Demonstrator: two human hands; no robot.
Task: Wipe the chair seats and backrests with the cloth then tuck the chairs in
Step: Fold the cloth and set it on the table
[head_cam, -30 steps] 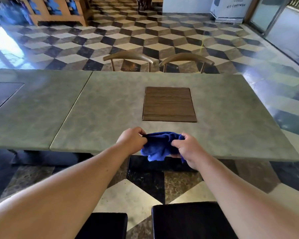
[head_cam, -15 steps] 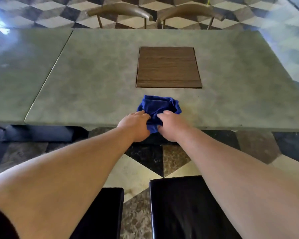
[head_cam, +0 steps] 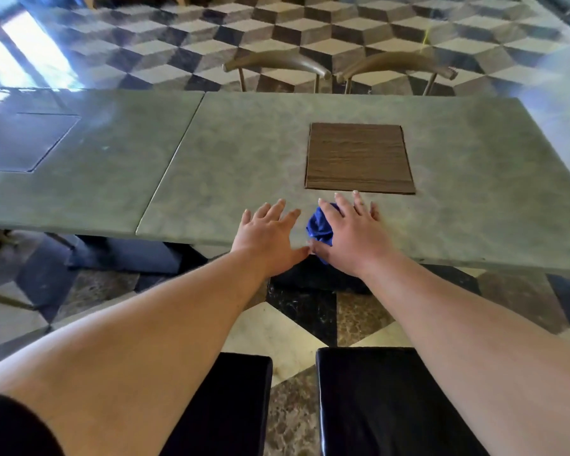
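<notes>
Both hands have released: half a second ago they bunched the cloth (head_cam: 320, 225) at the bench (head_cam: 244, 166) edge. Now the left grip (head_cam: 267, 232) is spread, empty, just beside it. The right grip (head_cam: 352, 235) lies straight-fingered over it. The cloth sits crumpled on the bench. The two black seats (head_cam: 385, 406) stand clear of the bench, so tucking probably remains.
</notes>
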